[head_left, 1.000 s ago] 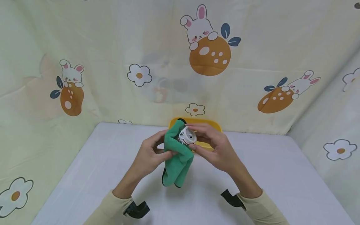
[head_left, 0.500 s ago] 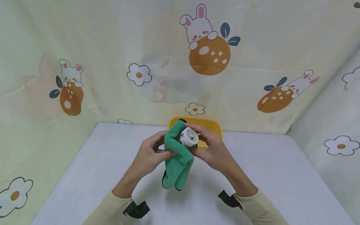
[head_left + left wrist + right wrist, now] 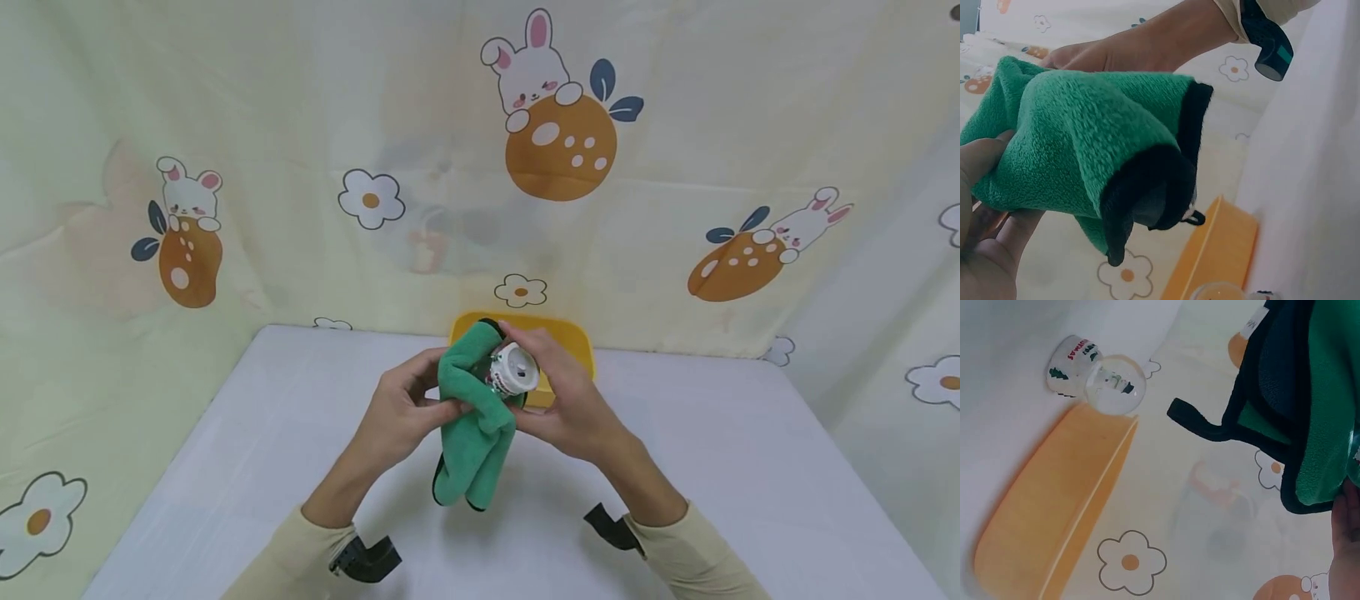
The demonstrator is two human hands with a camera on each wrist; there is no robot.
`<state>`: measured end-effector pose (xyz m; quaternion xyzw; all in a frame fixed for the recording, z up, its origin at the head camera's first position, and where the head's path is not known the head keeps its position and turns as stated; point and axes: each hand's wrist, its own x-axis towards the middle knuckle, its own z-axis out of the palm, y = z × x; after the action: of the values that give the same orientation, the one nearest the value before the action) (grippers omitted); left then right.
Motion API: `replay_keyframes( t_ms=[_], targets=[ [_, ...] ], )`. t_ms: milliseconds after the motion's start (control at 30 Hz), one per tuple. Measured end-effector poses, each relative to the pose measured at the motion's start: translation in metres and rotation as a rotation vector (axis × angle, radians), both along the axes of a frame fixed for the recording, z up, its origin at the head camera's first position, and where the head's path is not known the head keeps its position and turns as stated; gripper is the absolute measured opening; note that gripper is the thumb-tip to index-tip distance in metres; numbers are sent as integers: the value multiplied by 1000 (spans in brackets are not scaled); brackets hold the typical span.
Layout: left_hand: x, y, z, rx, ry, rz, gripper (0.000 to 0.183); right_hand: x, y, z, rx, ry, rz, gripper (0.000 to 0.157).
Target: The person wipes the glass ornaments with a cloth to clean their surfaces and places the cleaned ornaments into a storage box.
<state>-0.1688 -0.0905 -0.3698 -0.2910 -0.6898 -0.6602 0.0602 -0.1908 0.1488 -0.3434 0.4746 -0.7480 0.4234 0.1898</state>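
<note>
A green plush towel [image 3: 468,392] with black trim hangs folded round a small ornament, probably a snow globe. Only its white printed base [image 3: 515,369] with a hollow underside shows, tilted to the right; the rest is inside the cloth. My left hand [image 3: 405,408] grips the towel from the left, thumb in front. On the other side, my right hand [image 3: 566,400] curls round the towel and ornament, index finger along the upper black-trimmed corner and thumb below. In the left wrist view the towel [image 3: 1085,137] hides most of the right hand's fingers.
A yellow bin [image 3: 566,333] stands behind the hands against the patterned curtain [image 3: 300,167]. In the right wrist view, a clear snow globe [image 3: 1116,387] with a white printed base lies on the white table [image 3: 997,425] beside that bin [image 3: 1041,500].
The ornament's base has shifted right and turned to face further right. My right hand's fingers have slid from the base onto the towel round it. The left hand stays put.
</note>
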Motion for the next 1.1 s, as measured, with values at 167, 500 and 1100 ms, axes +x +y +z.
replay_keyframes(
  t_ms=[167, 500, 1100],
  targets=[
    [-1, 1, -1, -1, -1, -6, 53, 0, 1, 3, 10, -1, 14, 94],
    [-1, 0, -4, 14, 8, -18, 55, 5, 11, 16, 160, 4, -39, 101],
    [-2, -14, 7, 44, -10, 14, 52, 15, 24, 30, 181, -26, -167, 73]
  ],
)
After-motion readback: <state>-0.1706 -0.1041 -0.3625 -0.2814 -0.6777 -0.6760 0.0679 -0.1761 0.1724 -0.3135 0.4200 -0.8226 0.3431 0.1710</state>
